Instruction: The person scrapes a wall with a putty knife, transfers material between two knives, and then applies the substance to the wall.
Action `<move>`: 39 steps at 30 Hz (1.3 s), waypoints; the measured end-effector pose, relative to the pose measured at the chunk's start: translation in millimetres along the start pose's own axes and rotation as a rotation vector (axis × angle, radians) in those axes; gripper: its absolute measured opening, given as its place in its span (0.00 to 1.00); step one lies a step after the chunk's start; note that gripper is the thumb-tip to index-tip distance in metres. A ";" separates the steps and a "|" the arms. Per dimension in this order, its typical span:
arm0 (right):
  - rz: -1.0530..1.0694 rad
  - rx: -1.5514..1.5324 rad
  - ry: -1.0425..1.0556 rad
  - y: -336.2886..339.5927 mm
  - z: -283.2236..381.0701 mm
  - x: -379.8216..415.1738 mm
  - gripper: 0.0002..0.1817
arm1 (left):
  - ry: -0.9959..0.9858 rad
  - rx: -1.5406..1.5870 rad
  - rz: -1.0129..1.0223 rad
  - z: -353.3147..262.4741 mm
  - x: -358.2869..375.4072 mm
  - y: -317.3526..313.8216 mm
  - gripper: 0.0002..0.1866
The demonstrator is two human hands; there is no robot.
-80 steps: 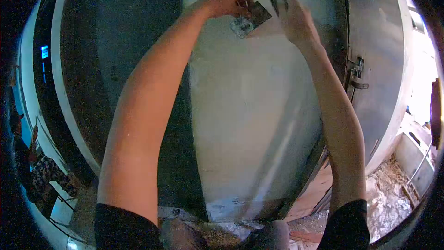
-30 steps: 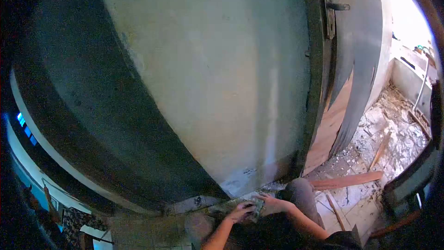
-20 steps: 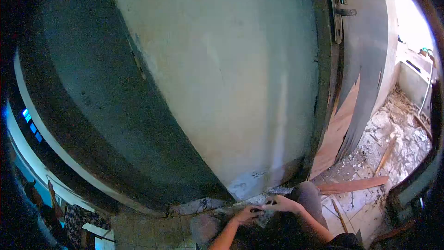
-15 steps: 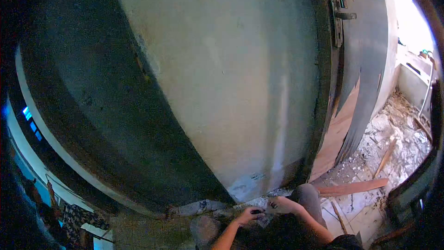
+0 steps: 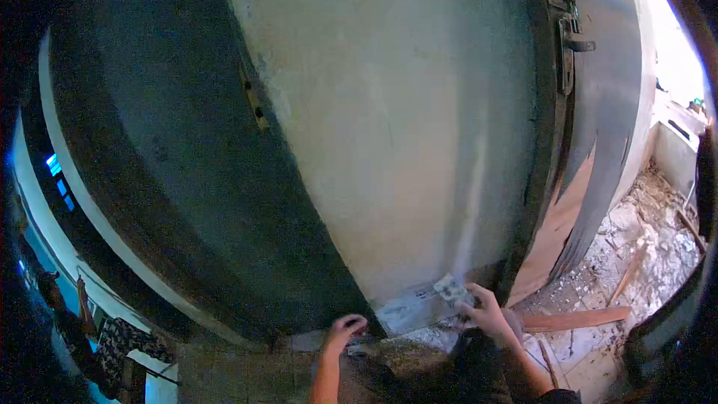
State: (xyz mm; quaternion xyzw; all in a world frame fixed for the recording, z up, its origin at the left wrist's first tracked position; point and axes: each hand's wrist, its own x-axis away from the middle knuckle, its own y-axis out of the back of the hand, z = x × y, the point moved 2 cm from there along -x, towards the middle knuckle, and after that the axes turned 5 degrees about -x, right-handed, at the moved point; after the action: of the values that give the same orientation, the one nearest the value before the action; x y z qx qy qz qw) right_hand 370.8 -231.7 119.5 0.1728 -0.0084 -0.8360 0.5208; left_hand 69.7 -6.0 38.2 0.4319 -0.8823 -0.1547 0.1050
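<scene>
My right hand (image 5: 485, 313) is closed on a small pale, roughly square piece (image 5: 453, 291), which it holds up near the foot of the light wall (image 5: 374, 142). What the piece is made of cannot be made out. My left hand (image 5: 345, 329) is raised on the left, apart from the right one, beside the bottom of the dark wall strip (image 5: 299, 284). Its fingers are curled, and something small and dark may lie between them, too unclear to tell.
On the right stands a damaged door (image 5: 591, 105) with a metal handle (image 5: 580, 46). Broken plaster (image 5: 636, 224) and a reddish wooden plank (image 5: 576, 319) lie on the floor beyond. At the far left is another person (image 5: 71, 329) in patterned trousers.
My hands have moved apart. The right has risen towards the wall with the pale piece, the left has shifted left and up. The view has turned slightly left.
</scene>
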 end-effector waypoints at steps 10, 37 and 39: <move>-0.146 -0.583 0.170 -12.7 146.6 -127.5 0.16 | -0.155 -0.237 0.493 29.1 -18.4 -25.9 0.13; -0.462 -0.368 0.676 -21.7 339.0 -245.8 0.12 | -0.262 -0.293 0.738 108.1 -35.2 -49.7 0.10; -0.439 -0.374 0.643 -22.9 339.4 -244.7 0.11 | -0.191 -0.249 0.733 106.0 -31.2 -48.3 0.11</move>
State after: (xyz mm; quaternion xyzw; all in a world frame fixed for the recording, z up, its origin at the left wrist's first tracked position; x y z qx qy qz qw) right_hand 347.3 -63.8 502.7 0.3250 0.3429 -0.8176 0.3290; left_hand 90.0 10.2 -79.5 0.0558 -0.9583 -0.2523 0.1222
